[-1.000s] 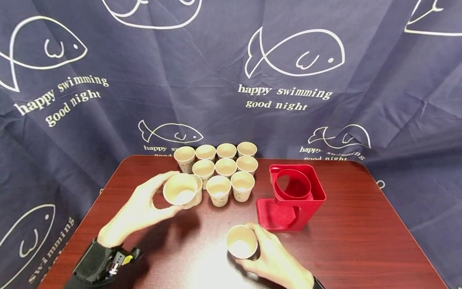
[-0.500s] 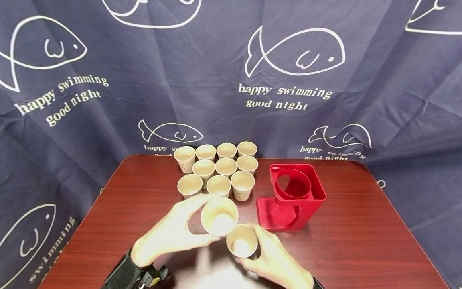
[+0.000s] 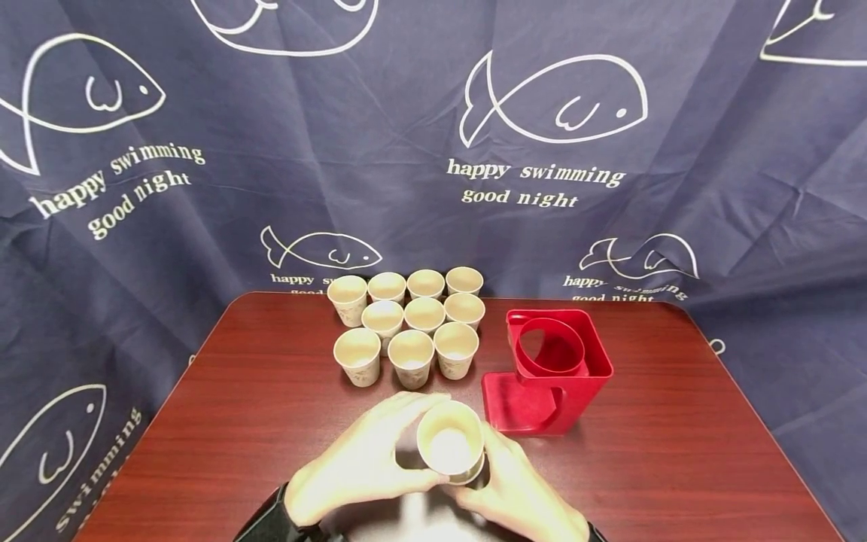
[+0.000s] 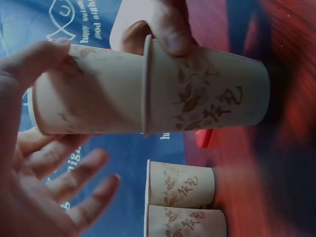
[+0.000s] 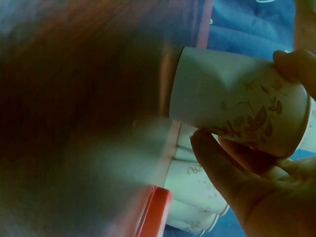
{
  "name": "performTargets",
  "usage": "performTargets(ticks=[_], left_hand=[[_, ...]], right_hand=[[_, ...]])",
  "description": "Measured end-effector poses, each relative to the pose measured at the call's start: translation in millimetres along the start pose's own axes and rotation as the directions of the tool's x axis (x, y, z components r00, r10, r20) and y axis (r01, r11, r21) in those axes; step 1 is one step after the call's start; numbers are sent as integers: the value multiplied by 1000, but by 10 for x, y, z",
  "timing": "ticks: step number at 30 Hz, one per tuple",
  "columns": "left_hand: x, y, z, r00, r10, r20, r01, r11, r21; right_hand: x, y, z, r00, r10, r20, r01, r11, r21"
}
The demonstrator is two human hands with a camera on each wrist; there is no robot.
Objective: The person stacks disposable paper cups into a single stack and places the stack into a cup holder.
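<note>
In the head view, my left hand (image 3: 369, 463) grips a paper cup (image 4: 103, 94) by its sides, near its rim. Its lower end sits inside the mouth of a second paper cup (image 4: 212, 94), upright and printed with brown leaves. My right hand (image 3: 521, 489) holds that lower cup, thumb and fingers on opposite sides. From above, the upper cup hides most of the lower one. Further back stand several more paper cups (image 3: 413, 361) in rows, mouths up.
A red plastic holder (image 3: 576, 403) with a round ring on top stands right of the cups on the reddish-brown wooden table (image 3: 677, 452). A dark blue curtain (image 3: 406, 150) with white fish drawings hangs behind the table's back edge.
My left hand has carried its cup right and toward me, from beside the cup rows into the mouth of the cup in my right hand. The right hand has stayed in place.
</note>
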State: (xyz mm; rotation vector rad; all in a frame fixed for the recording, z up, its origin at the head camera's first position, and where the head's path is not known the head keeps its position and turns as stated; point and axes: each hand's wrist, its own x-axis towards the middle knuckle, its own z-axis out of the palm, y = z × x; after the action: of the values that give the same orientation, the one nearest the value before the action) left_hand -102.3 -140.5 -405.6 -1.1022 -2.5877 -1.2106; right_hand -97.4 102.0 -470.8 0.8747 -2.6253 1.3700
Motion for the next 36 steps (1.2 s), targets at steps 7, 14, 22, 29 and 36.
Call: performTargets(ticks=[7, 14, 22, 29, 36], left_hand=[[-9, -78, 135, 1000, -3, -2, 3, 980, 198], [-23, -121, 224, 999, 37, -30, -29, 968, 250], [-34, -139, 246, 998, 48, -26, -40, 964, 262], [-61, -142, 248, 1000, 18, -16, -13, 962, 274], [-99, -143, 243, 1000, -20, -15, 23, 962, 271]], right_hand=[[-8, 17, -3, 999, -18, -43, 15, 999, -52], [-12, 19, 6, 998, -13, -60, 9, 998, -66], [-3, 37, 24, 995, -60, -81, 56, 997, -54], [-2, 25, 26, 996, -36, -85, 31, 998, -51], [2, 12, 21, 997, 15, -70, -19, 999, -47]])
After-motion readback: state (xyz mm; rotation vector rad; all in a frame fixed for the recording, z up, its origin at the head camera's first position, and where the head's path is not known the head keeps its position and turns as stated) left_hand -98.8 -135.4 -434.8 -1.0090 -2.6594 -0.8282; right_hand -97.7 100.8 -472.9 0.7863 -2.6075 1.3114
